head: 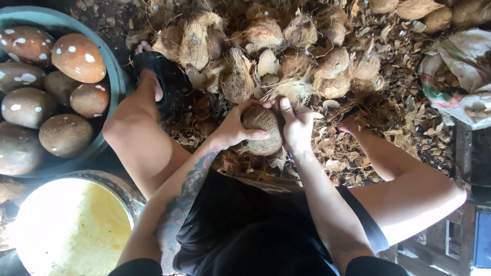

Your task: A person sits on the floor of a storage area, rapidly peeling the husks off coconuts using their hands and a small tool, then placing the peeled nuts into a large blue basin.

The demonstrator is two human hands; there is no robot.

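Brown coconut [262,130], both hands [266,125] gripping, woven sack [460,66] right

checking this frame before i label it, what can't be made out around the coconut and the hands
- Coconut, head view: its sides are covered by the left hand and right hand; the underside is out of sight.
- Right foot: buried in husk litter.
- Teal tub: cut off by the left and top edges.
- Metal bowl: contents overexposed, pale yellow, kind unclear.
- Sack: cut off at the right edge.
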